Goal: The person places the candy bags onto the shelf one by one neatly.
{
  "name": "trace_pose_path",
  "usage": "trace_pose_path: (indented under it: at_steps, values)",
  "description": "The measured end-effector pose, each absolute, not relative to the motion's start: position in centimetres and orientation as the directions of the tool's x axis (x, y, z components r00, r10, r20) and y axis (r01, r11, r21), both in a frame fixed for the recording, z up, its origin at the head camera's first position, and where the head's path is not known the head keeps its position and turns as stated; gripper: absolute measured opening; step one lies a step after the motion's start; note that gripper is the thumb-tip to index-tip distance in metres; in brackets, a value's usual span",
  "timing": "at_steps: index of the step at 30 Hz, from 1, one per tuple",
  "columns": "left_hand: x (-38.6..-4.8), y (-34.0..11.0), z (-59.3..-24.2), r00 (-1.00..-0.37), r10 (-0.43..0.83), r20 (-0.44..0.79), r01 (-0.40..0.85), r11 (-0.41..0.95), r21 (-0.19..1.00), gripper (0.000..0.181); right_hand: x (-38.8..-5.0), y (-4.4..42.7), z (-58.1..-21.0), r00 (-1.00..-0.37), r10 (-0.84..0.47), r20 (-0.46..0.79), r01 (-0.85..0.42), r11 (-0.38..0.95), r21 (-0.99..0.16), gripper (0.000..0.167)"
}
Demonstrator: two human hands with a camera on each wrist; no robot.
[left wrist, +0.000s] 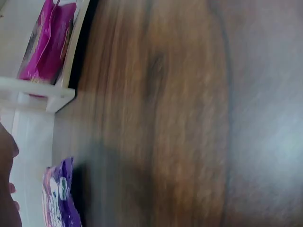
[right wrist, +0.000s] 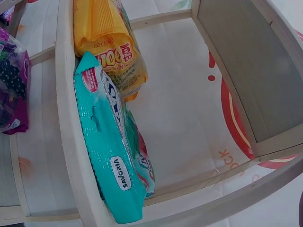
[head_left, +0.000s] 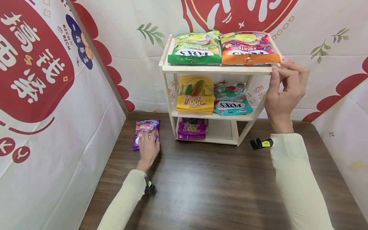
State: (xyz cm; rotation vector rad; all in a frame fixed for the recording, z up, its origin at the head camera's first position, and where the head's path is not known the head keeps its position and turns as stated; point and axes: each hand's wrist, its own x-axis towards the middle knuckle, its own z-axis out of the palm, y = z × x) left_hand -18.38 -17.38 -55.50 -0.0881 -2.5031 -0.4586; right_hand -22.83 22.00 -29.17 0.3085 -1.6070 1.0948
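Note:
A purple candy bag (head_left: 146,126) lies on the table to the left of a small wooden shelf (head_left: 189,68). Over its lower right part reaches my left hand (head_left: 149,145), fingers extended; the head view does not show whether they touch it. In the left wrist view a gap shows between the hand and the bag (left wrist: 59,196). My right hand (head_left: 287,84) grips the top right front corner of the shelf, thumb at the front edge. A green candy bag (head_left: 195,48) and an orange-and-purple one (head_left: 250,48) lie side by side on the top tier.
The middle tier holds a yellow bag (head_left: 195,95) and a teal bag (head_left: 233,99). On the bottom tier, at the left, sits another purple bag (head_left: 192,128). Printed cloth walls (head_left: 95,127) enclose the dark wooden table (head_left: 207,185) at the back and sides.

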Motion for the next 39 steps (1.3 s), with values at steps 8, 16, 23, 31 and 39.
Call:
trace_pose_path:
  at_steps: [8,16,23,31,39]
  values:
    - [-20.0,-18.9,-56.0,-0.933,-0.112,0.343,-0.001,0.951,0.309,0.050,-22.7,21.8,-29.0,-0.345,0.340,0.875,-0.698,0.531,-0.481,0.022]
    - [-20.6,-20.0,-57.1,-0.975,-0.143,0.171,-0.087,0.950,0.300,0.057,-21.8,20.6,-28.2,-0.344,0.342,0.875,-0.722,0.499,-0.479,0.022]
    - [-20.6,-20.0,-57.6,-0.983,-0.124,0.138,-0.083,0.958,0.274,0.049,-21.5,20.6,-28.0,-0.344,0.349,0.872,-0.709,0.512,-0.484,0.023]
    - [-20.2,-19.9,-57.5,-0.985,-0.110,0.130,-0.072,0.961,0.268,0.044,-21.5,20.6,-28.1,-0.350,0.341,0.873,-0.705,0.517,-0.485,0.023]
    - [-19.9,-19.4,-57.4,-0.981,-0.117,0.153,-0.069,0.956,0.287,0.040,-21.5,20.7,-28.1,-0.341,0.346,0.874,-0.710,0.514,-0.481,0.023]
